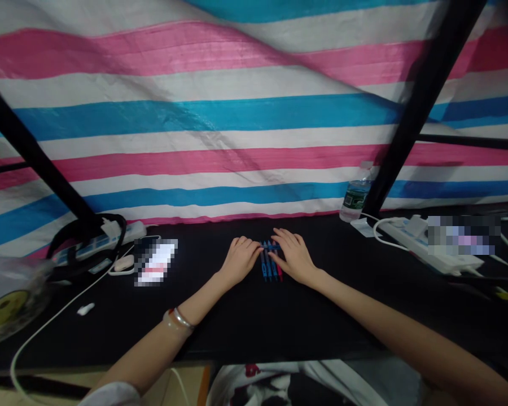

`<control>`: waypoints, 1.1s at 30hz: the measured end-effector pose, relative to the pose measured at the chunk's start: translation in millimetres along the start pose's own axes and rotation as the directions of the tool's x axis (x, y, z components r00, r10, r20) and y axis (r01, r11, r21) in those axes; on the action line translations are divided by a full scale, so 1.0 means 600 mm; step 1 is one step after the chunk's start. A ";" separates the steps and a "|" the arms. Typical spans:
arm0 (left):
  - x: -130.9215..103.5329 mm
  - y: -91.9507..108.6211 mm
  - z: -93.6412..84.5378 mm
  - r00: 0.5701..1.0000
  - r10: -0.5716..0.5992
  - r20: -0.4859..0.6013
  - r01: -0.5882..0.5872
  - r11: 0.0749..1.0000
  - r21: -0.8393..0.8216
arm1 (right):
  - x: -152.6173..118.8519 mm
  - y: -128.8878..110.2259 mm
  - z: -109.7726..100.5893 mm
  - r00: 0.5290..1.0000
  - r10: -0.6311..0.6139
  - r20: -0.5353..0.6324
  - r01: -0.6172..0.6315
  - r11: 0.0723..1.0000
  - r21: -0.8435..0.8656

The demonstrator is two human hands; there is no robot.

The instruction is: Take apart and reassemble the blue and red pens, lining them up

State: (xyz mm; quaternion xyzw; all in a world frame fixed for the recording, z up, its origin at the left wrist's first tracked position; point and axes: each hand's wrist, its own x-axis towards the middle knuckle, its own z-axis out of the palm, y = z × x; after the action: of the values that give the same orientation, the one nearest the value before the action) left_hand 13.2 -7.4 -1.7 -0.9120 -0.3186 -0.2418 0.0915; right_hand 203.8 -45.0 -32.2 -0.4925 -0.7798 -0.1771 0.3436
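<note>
Several pens (266, 270) lie side by side on the black table, most of them blue, with a red pen (280, 274) at the right end of the row. Across their upper part runs another blue pen (270, 247), held sideways between my hands. My left hand (240, 260) pinches its left end between thumb and fingers. At its right end, my right hand (296, 256) grips it with thumb and fingers, partly covering that end and the red pen.
To the left lie a lit phone (157, 262), a white earbud (86, 309) and a cable. A water bottle (356, 194) stands back right, beside a black post (423, 113). A power strip (432, 245) lies further right. Striped sheeting hangs behind.
</note>
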 end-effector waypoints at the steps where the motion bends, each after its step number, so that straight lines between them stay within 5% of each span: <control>1: 0.000 -0.001 -0.001 1.000 -0.001 -0.004 0.001 1.000 -0.006 | 0.001 -0.001 0.000 1.000 -0.003 0.006 0.003 1.000 -0.016; 24: -0.001 0.000 -0.001 0.998 0.049 -0.040 -0.049 0.999 0.004 | 0.003 -0.008 -0.001 0.994 -0.089 0.067 0.089 0.996 0.006; 33: 0.001 0.008 0.000 1.000 0.016 -0.009 -0.016 0.999 -0.036 | -0.004 -0.002 0.008 0.997 -0.049 -0.061 0.053 0.996 0.070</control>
State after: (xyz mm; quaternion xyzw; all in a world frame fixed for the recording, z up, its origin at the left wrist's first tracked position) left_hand 16.8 -11.0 -1.3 -0.9150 -0.3064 -0.2506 0.0782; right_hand 201.8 -44.2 -37.2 -0.4543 -0.7874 -0.1724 0.3794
